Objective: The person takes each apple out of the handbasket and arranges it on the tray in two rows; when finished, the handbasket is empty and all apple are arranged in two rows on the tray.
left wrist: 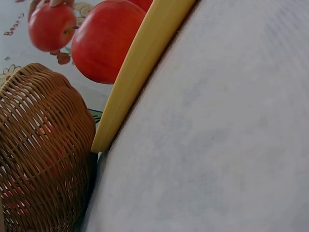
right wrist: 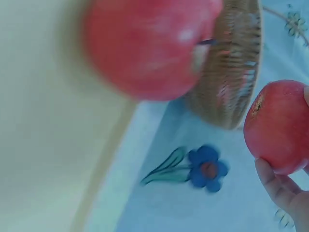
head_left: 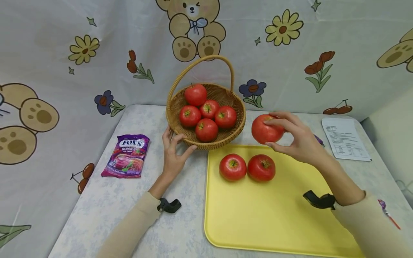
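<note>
Right grip (head_left: 301, 139) pinches a red apple (head_left: 262, 132) just beside the wicker basket (head_left: 238, 101); left grip (head_left: 172, 156), fingers spread, touches the basket's near-left side.
On the table (head_left: 180, 233), a yellow tray (head_left: 258, 218) bears two apples (head_left: 233, 168) side by side; five apples (head_left: 207, 130) show in the basket from the head, only red through the weave from the left wrist. The right wrist view alone reveals a brownish mark (right wrist: 259, 102) on the held apple.

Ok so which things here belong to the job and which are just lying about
Likely in the job: basket, five apples inside it, held apple, two apples on the tray.

Probably just lying about: candy bag, paper, lollipop, half-hidden purple thing.
</note>
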`<action>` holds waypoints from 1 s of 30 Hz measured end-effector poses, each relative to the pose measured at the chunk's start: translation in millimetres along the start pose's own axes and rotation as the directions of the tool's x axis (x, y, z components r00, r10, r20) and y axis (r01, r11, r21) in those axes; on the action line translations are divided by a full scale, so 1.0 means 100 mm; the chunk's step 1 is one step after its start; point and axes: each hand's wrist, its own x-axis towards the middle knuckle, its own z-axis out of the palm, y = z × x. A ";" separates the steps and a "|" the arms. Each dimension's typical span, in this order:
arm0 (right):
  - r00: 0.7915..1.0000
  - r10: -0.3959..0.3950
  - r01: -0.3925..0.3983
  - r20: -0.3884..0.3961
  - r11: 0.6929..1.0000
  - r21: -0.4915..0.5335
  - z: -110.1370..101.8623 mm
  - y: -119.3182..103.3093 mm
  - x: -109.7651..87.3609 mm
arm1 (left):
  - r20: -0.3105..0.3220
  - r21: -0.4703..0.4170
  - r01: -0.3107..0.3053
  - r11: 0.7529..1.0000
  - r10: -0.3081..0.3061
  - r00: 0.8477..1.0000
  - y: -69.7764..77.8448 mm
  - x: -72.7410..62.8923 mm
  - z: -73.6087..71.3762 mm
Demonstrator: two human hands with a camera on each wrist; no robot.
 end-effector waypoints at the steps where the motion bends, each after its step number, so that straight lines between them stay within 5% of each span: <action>1: 1.000 0.020 -0.020 0.001 1.000 -0.016 -0.02 0.03 -0.10 | 0.000 0.000 0.002 1.000 -0.002 1.000 0.00 0.00 0.00; 8: 0.997 0.083 -0.083 -0.004 0.995 -0.057 -0.01 0.27 -0.75 | -0.002 0.004 0.020 1.000 -0.020 1.000 0.02 -0.02 0.01; 13: 0.995 0.101 -0.100 -0.002 0.992 -0.070 0.06 0.37 -1.04 | -0.006 -0.013 0.003 1.000 -0.003 1.000 0.14 0.02 0.00; 18: 0.991 0.134 -0.133 0.020 0.988 -0.075 0.12 0.39 -1.18 | -0.007 -0.044 -0.011 0.999 0.011 1.000 0.34 0.05 -0.04; 30: 0.991 0.097 -0.092 0.091 0.994 -0.057 0.20 0.39 -1.28 | -0.001 -0.032 0.008 0.999 -0.008 1.000 0.35 0.06 -0.03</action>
